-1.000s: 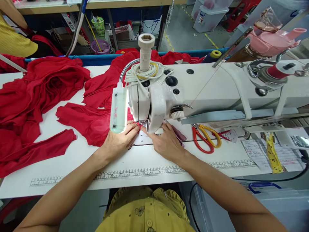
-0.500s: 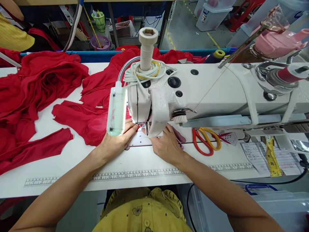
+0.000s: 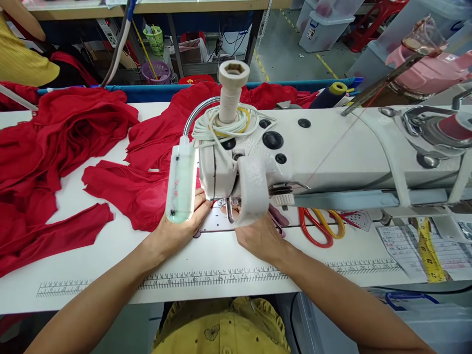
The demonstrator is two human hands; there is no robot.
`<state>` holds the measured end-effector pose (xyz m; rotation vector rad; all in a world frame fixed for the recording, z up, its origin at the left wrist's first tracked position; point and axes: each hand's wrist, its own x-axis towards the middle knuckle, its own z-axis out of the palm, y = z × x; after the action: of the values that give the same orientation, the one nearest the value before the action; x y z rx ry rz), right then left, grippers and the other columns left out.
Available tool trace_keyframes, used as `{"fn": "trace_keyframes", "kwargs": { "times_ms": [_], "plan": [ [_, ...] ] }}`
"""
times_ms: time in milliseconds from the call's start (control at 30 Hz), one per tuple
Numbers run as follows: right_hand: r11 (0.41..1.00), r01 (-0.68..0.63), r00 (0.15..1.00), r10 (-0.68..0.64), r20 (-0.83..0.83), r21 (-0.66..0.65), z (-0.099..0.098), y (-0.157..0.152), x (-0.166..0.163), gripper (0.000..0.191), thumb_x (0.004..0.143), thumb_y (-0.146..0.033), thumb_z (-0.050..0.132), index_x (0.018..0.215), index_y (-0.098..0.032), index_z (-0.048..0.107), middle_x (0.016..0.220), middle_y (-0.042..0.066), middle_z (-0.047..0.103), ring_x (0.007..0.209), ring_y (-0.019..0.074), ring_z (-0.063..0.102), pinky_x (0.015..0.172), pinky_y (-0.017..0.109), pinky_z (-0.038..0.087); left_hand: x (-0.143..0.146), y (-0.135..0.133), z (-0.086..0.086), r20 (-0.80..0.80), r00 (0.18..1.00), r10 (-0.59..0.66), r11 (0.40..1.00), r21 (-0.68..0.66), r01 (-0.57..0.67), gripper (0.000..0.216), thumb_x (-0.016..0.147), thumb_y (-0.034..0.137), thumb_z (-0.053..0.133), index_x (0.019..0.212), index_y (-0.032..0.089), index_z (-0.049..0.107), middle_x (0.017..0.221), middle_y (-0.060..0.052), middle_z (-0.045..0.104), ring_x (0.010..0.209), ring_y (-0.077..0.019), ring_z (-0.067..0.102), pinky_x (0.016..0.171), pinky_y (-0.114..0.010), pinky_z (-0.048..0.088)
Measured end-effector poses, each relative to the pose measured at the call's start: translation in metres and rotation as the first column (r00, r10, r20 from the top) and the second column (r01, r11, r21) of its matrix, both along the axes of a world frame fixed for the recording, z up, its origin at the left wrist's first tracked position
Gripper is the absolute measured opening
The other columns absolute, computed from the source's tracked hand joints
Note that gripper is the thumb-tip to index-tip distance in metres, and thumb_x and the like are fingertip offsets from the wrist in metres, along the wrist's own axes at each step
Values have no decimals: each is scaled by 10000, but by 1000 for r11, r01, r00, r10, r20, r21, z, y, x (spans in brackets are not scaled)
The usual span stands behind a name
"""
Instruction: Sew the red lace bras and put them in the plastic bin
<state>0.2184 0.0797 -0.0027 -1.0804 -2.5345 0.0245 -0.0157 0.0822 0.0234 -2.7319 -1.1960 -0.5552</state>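
Note:
A white sewing machine [image 3: 324, 152] stretches across the table from the middle to the right. My left hand [image 3: 182, 227] lies flat, fingers stretched, on red fabric [image 3: 136, 191] just left of the presser foot [image 3: 228, 209]. My right hand [image 3: 260, 236] rests at the right of the foot, its fingertips hidden under the machine head. A lamp [image 3: 180, 184] on a gooseneck hangs over my left fingers.
Heaps of red fabric [image 3: 55, 147] cover the left of the white table [image 3: 110, 265]. Red and yellow scissors [image 3: 320, 226] lie right of my right hand, with papers [image 3: 405, 246] and a yellow tape measure [image 3: 429, 248] further right. Another person's yellow sleeve [image 3: 22, 59] shows at top left.
The view has tipped a little, so the machine head now covers more of my right fingers. Both hands stay at the presser foot.

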Motion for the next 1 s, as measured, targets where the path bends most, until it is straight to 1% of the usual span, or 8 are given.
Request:
{"fn": "trace_keyframes", "kwargs": {
  "times_ms": [167,333,433,500,600,700,833,1000],
  "plan": [
    [997,26,998,-22,-55,74,8,-2,-3,228,826,-62,545,644,-195,574,726,40,520,757,204,433,741,366,314,2,6,5,34,999,18,998,-69,-15,271,969,51,425,1025,141,675,912,-104,704,1006,-244,677,940,-383,540],
    [986,50,983,-21,-183,158,18,-4,-5,267,896,-168,602,633,-205,575,720,40,554,764,205,481,774,382,368,1,10,5,64,998,-6,997,-78,11,246,971,62,415,989,151,643,904,-82,680,960,-222,668,857,-328,543],
    [983,53,971,-10,-239,177,20,0,-2,201,919,-181,567,723,-199,608,776,57,589,796,212,516,748,374,407,2,12,7,65,998,-22,998,-51,25,240,961,57,422,912,150,639,877,-83,668,930,-223,665,838,-324,537],
    [982,76,963,-28,-269,171,20,4,1,158,916,-140,514,812,-192,621,805,62,599,796,211,528,679,350,411,1,14,8,64,998,-23,998,-60,27,231,958,61,439,883,152,638,850,-77,661,915,-222,663,854,-332,532],
    [980,121,957,-73,-281,159,19,10,5,200,906,-76,447,873,-191,608,764,45,581,745,198,525,558,311,339,-1,16,7,56,998,-22,996,-87,27,229,953,62,445,887,158,643,849,-72,664,892,-221,658,852,-337,527],
    [975,149,961,-104,-256,163,19,12,5,228,910,-42,418,856,-190,582,735,34,575,714,186,524,516,302,275,-4,15,1,57,998,-21,996,-91,26,253,950,56,429,919,162,656,894,-82,680,938,-229,658,884,-353,520],
    [972,158,961,-110,-254,175,21,11,3,234,916,-25,408,845,-192,556,746,27,597,726,180,540,545,304,320,-6,13,-4,77,997,-1,997,-81,7,281,959,70,415,992,167,677,927,-89,690,1015,-235,652,949,-376,503],
    [977,122,948,-62,-313,176,21,9,0,196,908,-25,454,875,-186,562,813,45,622,764,186,535,630,319,379,-4,11,-1,136,991,7,993,-114,8,252,983,116,432,1035,165,674,975,-100,707,1005,-232,647,923,-366,493]
  ]
}}
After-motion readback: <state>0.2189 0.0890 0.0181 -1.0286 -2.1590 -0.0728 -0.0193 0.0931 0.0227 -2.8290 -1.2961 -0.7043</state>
